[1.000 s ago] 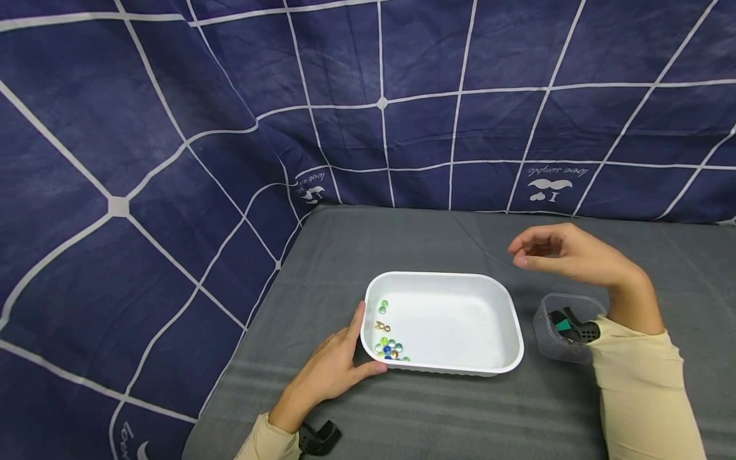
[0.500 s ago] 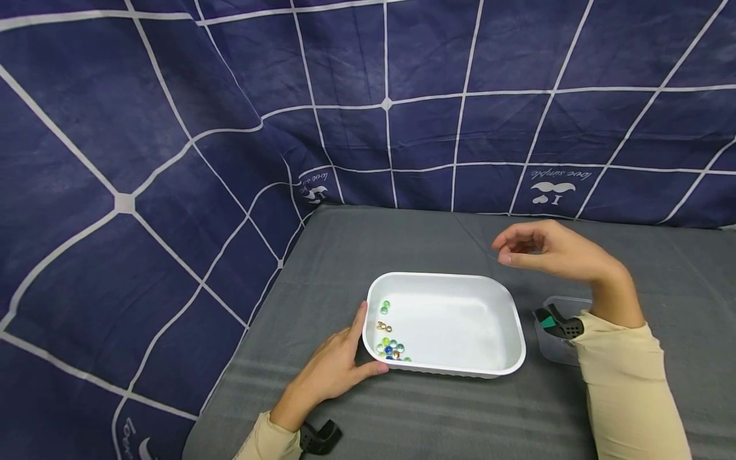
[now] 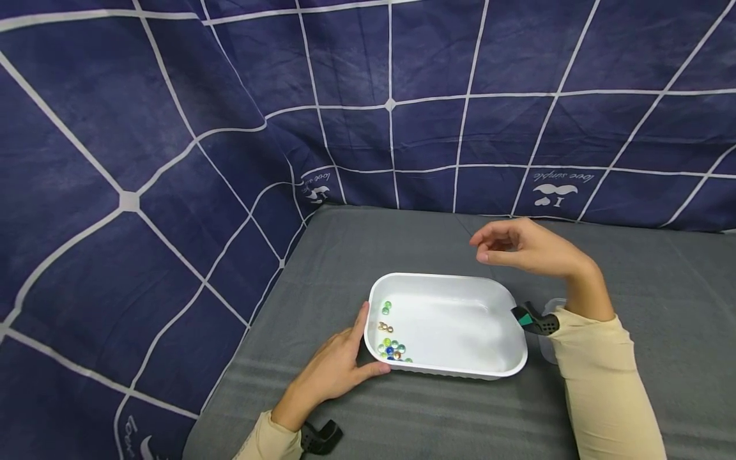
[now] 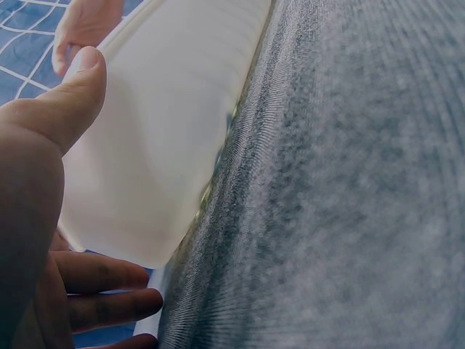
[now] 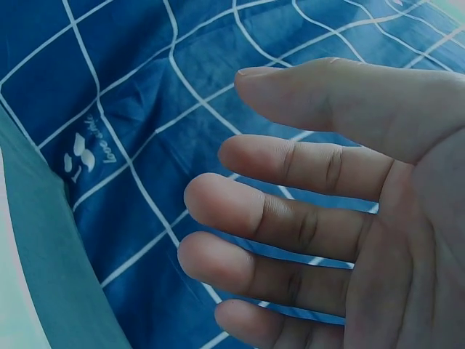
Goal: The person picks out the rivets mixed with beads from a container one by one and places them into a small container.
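A white tray [image 3: 454, 326] lies on the grey cloth, with glass marbles [image 3: 390, 351] in several colours along its left end. Small gold pieces [image 3: 383, 326] lie between the marble groups. My left hand [image 3: 333, 364] touches the tray's near left corner, index finger along the left wall and thumb at the front wall. In the left wrist view its thumb [image 4: 89, 65] lies against the tray wall and the other visible fingers stay loose. Over the far right of the tray hovers my right hand [image 3: 526, 248], fingers loosely bent. The right wrist view shows nothing in its palm.
A clear plastic container [image 3: 548, 348] stands right of the tray, mostly hidden by the right forearm and its black wrist strap [image 3: 537, 321]. A blue cloth with white grid lines [image 3: 425, 134] rises behind and on the left of the grey surface [image 3: 379, 239].
My right hand has moved left from beyond the clear container to above the tray's far right side, its forearm now covering most of the container. The left hand and tray hold still.
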Available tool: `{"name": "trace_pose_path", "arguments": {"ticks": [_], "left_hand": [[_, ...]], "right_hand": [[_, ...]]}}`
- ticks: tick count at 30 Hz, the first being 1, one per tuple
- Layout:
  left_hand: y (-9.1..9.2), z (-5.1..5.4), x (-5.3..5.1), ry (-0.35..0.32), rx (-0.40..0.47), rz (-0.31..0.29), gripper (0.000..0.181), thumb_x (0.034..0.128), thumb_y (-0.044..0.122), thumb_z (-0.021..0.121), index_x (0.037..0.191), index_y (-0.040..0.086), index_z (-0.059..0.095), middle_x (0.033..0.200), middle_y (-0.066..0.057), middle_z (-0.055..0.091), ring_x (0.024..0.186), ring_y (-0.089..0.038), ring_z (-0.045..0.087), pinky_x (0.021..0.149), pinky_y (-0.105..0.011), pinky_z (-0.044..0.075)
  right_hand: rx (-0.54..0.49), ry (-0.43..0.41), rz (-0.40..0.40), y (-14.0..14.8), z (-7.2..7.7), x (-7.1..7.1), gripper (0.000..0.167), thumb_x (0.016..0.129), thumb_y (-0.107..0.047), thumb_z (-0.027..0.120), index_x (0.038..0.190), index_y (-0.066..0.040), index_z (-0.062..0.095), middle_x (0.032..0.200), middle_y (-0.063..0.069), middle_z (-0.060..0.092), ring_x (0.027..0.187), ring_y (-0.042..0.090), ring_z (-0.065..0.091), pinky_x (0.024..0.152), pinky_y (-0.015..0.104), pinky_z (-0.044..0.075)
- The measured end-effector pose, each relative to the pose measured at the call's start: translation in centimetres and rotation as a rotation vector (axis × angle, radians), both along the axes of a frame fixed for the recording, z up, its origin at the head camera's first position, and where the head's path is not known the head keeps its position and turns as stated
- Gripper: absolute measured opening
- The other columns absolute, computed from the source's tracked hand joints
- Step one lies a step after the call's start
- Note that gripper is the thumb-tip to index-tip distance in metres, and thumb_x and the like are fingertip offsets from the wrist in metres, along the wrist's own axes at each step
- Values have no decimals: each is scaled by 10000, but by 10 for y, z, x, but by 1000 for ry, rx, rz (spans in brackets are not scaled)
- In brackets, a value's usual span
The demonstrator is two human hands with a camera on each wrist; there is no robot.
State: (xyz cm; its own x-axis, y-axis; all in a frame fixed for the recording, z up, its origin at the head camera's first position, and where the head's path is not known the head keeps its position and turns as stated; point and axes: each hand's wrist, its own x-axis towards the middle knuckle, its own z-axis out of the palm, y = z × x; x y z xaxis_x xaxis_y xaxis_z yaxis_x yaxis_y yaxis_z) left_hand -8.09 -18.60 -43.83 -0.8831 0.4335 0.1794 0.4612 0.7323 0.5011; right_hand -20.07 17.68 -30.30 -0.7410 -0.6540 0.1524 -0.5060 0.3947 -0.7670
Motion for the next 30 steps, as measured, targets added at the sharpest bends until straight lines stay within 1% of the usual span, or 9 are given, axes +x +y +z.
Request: {"name": "trace_pose_path", "arguments": {"ticks": [3, 5, 8, 12, 13, 18, 21, 27, 30], "left_hand": [[1, 0, 0, -3, -2, -1, 1100, 851, 575, 697, 1574, -2, 104, 1394, -239, 524, 1208, -327, 567, 953, -488, 465], [1, 1, 0, -5, -1, -2, 1100, 852, 577, 695, 1576, 4, 97, 1396, -237, 522, 1209, -325, 566, 954, -484, 466], [1, 1, -1, -6, -2, -3, 1098, 855, 578, 691, 1577, 6, 94, 1395, -238, 523, 1209, -323, 566, 953, -484, 466], [1, 2, -1, -3, -3, -3, 1095, 854, 571, 695, 1571, -10, 106, 1390, -240, 527, 1205, -327, 569, 955, -488, 464], [1, 2, -1, -2, -4, -3, 1095, 854, 569, 696, 1571, -12, 107, 1389, -238, 529, 1203, -327, 570, 954, -488, 464], [1, 2, 0, -4, -9, -2, 1092, 858, 569, 693, 1573, -8, 102, 1377, -237, 540, 1187, -325, 581, 939, -486, 472], [1, 2, 0, -5, -14, 1, 1089, 859, 580, 685, 1569, -16, 115, 1362, -239, 551, 1169, -323, 590, 927, -484, 478], [1, 2, 1, -16, -18, 10, 1093, 855, 601, 674, 1569, -16, 124, 1349, -228, 565, 1150, -313, 599, 935, -480, 474], [2, 2, 1, -16, -21, 14, 1094, 851, 608, 673, 1568, -17, 132, 1337, -230, 573, 1150, -317, 599, 932, -480, 477]], "right_hand": [[-28, -17, 30, -7, 0, -2, 212, 942, -48, 667, 1146, 10, 659, 1027, 128, 675, 917, 183, 675, 799, 263, 539], [-41, -20, 46, -11, -1, -3, 215, 939, -26, 662, 1148, 24, 655, 1006, 132, 672, 905, 191, 670, 791, 266, 539], [-46, -34, 61, -18, -1, -4, 218, 938, -15, 657, 1149, 38, 648, 971, 128, 666, 895, 203, 661, 786, 267, 537], [-45, -48, 79, -27, -5, -7, 223, 932, -19, 667, 1144, 47, 643, 928, 89, 668, 884, 207, 652, 791, 270, 537], [-48, -50, 87, -29, -6, -8, 223, 932, -18, 666, 1143, 49, 643, 926, 87, 671, 882, 195, 652, 791, 270, 537], [-45, -75, 104, -40, -12, -9, 234, 924, -30, 677, 1146, 39, 649, 927, 101, 683, 884, 236, 658, 790, 283, 540], [-38, -72, 109, -46, -12, -9, 236, 918, -31, 684, 1144, 30, 651, 925, 117, 685, 883, 229, 659, 792, 285, 539], [-45, -41, 133, -57, -8, -10, 223, 925, -38, 684, 1132, 37, 651, 903, 66, 680, 878, 196, 656, 791, 289, 539], [-49, -37, 133, -63, -9, -11, 222, 920, -39, 693, 1124, 39, 656, 900, 45, 682, 876, 198, 656, 785, 289, 539]]}}
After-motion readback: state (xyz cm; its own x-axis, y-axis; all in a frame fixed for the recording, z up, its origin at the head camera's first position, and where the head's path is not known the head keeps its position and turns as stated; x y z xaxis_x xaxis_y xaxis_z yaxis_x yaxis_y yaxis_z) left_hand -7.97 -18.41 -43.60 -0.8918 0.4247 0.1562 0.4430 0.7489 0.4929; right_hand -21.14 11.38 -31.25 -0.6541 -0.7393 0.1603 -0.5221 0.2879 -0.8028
